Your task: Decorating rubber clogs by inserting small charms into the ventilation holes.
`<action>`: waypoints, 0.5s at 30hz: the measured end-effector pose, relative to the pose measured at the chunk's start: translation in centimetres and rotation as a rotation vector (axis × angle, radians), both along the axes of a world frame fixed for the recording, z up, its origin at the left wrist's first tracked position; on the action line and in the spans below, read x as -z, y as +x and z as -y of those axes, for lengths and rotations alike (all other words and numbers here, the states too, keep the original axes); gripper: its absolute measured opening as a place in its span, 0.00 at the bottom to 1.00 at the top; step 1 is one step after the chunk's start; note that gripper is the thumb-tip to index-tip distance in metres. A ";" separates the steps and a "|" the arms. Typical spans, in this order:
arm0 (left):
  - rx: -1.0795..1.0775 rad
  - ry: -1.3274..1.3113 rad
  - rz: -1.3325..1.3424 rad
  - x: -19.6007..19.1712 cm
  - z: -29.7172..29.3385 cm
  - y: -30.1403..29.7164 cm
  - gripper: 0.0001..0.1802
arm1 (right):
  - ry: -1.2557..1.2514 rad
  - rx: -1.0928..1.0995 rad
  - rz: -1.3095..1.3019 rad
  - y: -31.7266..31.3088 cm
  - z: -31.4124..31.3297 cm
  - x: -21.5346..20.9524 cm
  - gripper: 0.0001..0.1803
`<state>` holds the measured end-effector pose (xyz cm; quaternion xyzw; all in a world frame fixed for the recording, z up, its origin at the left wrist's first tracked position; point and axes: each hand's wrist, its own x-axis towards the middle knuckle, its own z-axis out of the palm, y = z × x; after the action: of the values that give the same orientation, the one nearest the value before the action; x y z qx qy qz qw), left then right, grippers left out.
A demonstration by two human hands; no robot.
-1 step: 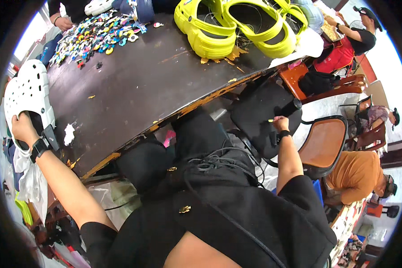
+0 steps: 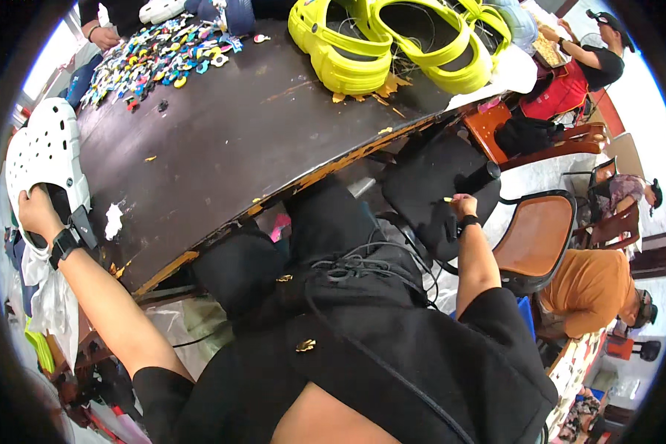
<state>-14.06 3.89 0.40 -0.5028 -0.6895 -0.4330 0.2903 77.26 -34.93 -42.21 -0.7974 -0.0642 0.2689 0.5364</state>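
At the table's left end stands a white clog [image 2: 46, 144] with holes across its top. My left hand [image 2: 38, 211] is closed on the clog at its foot opening, fingers over the edge. A dark watch-like band circles that wrist. Off to the right, beyond the table edge and above a black stool seat [image 2: 429, 174], my right hand [image 2: 464, 205] is closed in a pinch. A small yellow piece [image 2: 448, 200] pokes out from its fingertips; its kind is too small to make out. Beside that hand is a black cylinder [image 2: 482, 177].
On the dark table [image 2: 200, 155] lie a heap of colourful shoe charms [image 2: 163, 63] and several lime-yellow clogs [image 2: 344, 55]. Another person's hand [image 2: 105, 37] is at the far left. A brown-backed chair [image 2: 536, 233] stands at right, near a person in an orange shirt [image 2: 588, 292].
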 end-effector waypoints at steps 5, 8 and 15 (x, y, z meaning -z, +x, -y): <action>0.010 -0.018 -0.006 0.2 -0.6 -0.9 0.22 | 0.219 0.330 -0.157 0.1 1.6 4.2 0.05; -0.045 -0.030 -0.016 1.1 -1.5 -1.4 0.23 | 0.205 0.392 -0.173 1.7 3.7 4.8 0.06; -0.075 -0.070 -0.069 -2.2 -0.2 -2.4 0.22 | -1.260 -0.792 0.651 -3.4 3.6 8.0 0.09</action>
<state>-16.42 4.05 2.55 -0.5010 -0.7122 -0.3801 0.3120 73.85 -38.48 -50.20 -0.9060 -0.3311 0.1792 -0.1937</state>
